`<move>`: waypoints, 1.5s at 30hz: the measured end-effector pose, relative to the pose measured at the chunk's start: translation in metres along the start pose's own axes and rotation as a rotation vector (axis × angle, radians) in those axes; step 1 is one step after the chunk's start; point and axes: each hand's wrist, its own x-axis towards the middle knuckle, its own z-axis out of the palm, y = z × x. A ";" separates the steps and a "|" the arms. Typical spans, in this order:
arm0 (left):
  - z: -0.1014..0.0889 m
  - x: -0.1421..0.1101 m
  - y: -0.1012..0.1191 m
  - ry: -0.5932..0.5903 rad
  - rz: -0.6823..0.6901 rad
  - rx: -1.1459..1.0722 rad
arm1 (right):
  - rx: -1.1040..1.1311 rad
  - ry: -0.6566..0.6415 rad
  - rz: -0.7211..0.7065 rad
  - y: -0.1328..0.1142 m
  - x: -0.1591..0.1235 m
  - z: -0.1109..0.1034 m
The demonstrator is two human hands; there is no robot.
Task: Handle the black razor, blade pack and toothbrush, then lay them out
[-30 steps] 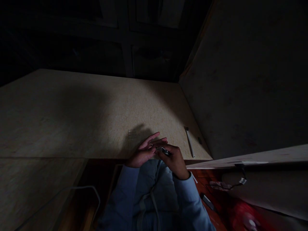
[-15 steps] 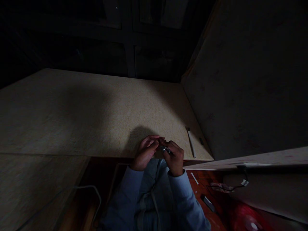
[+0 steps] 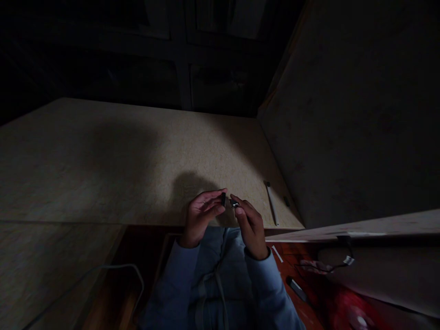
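Observation:
The scene is dim. My left hand [image 3: 201, 214] pinches a small dark piece [image 3: 223, 199] between thumb and fingertips above the near edge of the tan table [image 3: 137, 165]. My right hand [image 3: 250, 223] is just to its right and pinches a small shiny metal piece [image 3: 234, 203]. The two pieces sit a short gap apart. Both wrists come out of light blue sleeves.
A thin white stick [image 3: 271, 204] and a small dark bit [image 3: 286, 200] lie on the table by the right wall panel [image 3: 343, 114]. A lighter board [image 3: 360, 227] juts in at right with a wire [image 3: 330, 265]. A cable [image 3: 117, 268] curves at lower left. A dark object [image 3: 296, 289] lies on the red floor.
The hands were joined around one small item a second ago. They have drawn apart, each now holding its own piece, and have risen slightly over the table edge.

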 end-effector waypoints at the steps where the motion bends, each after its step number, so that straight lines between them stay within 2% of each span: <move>1: 0.000 0.000 0.002 -0.011 0.001 0.021 | 0.000 0.000 -0.011 -0.001 0.001 0.001; 7: -0.002 -0.003 0.008 -0.052 0.060 0.158 | -0.009 0.011 -0.051 -0.001 0.005 0.002; 15: -0.002 -0.004 0.008 -0.119 0.267 0.418 | 0.023 0.046 -0.113 -0.004 0.008 0.004; 22: -0.002 -0.006 0.013 -0.173 0.381 0.520 | -0.005 0.049 -0.147 -0.003 0.008 0.003; 37: 0.001 -0.008 0.019 -0.209 0.516 0.632 | -0.031 0.102 -0.216 -0.005 0.009 0.000; 45: -0.001 -0.009 0.019 -0.231 0.503 0.659 | -0.024 0.067 -0.231 -0.006 0.009 -0.001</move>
